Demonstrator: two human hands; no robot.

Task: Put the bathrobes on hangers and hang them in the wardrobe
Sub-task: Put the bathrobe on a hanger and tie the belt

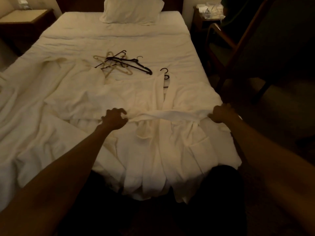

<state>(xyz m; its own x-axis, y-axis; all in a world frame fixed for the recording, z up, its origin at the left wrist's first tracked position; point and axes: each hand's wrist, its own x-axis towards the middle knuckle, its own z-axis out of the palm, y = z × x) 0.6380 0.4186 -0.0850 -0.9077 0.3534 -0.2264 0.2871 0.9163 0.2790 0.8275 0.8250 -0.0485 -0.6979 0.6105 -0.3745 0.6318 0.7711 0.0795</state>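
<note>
bathrobe (153,103) at bed (119,31) edge, hands (115,118) gripping belt (167,114)

Bed (179,48): one.
On it: pillow (132,9), one; right bathrobe (179,142) and left bathrobe (81,77), two; tangled hangers (122,63), dark and pale, count unclear.
Beside it: left nightstand (25,17) and right nightstand (204,19), two; chair (218,28), one.

It was a dim bedroom, likely a hotel room. A bed (119,36), pillow (132,10), nightstands (25,19) and an armchair (247,48) showed it.

Dim, warm light; dark, blurred, distorted edges.
</note>
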